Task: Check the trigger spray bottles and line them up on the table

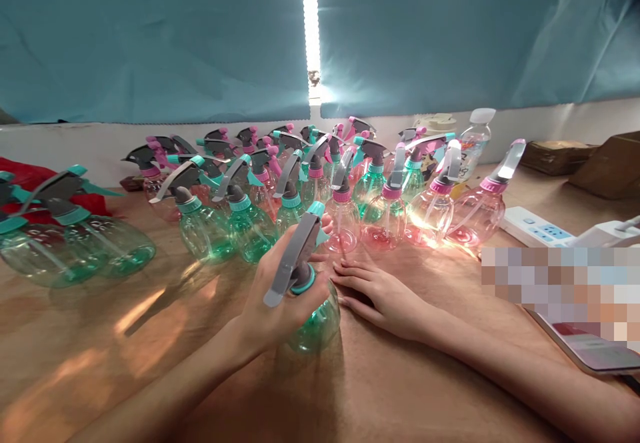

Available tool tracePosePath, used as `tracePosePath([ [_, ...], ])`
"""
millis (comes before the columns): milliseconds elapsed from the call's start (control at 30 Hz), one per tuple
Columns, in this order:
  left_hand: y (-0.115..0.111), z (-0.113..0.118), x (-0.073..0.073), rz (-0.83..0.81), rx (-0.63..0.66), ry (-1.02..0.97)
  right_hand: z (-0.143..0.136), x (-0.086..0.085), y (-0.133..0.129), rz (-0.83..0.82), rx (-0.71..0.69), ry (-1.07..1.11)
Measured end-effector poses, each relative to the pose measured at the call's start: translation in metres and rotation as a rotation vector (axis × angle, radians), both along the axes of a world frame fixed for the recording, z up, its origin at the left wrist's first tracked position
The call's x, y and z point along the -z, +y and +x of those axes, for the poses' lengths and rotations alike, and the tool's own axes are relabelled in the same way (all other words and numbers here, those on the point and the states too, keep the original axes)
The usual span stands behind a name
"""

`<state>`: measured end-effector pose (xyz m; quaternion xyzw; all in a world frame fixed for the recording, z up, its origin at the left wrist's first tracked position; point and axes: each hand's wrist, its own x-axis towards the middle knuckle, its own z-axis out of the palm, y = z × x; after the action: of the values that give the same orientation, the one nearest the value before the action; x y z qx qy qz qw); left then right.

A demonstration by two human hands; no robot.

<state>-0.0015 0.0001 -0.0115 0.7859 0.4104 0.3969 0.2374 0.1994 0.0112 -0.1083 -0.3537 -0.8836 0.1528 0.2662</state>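
Note:
A green clear spray bottle (316,328) with a grey and turquoise trigger head stands on the wooden table in front of me. My left hand (265,306) is wrapped around its neck, just under the trigger head. To the right, my right hand (387,301) lies flat on the table with its fingers stretched out, their tips close to the bottle's side. Whether they touch it, I cannot tell. Behind both hands stand more spray bottles, among them a green one (250,233) and a pink one (384,223).
Two green spray bottles (125,246) are at the left beside a red cloth (90,203). A white-capped bottle (474,143), a power strip (535,228), a phone-like device (595,353) and brown boxes (610,166) are at the right. A teal curtain (165,43) hangs behind.

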Motion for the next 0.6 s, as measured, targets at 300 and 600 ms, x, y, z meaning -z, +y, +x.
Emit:
tracePosePath([
  [300, 0.0007, 0.0009, 0.0000, 0.006, 0.006, -0.057, 0.0001, 0.0004, 0.0003, -0.007, 0.004, -0.014],
  [600, -0.0005, 0.0028, -0.0039, -0.080, 0.035, -0.062, 0.0000, -0.0006, 0.0000, -0.006, 0.005, -0.007],
])
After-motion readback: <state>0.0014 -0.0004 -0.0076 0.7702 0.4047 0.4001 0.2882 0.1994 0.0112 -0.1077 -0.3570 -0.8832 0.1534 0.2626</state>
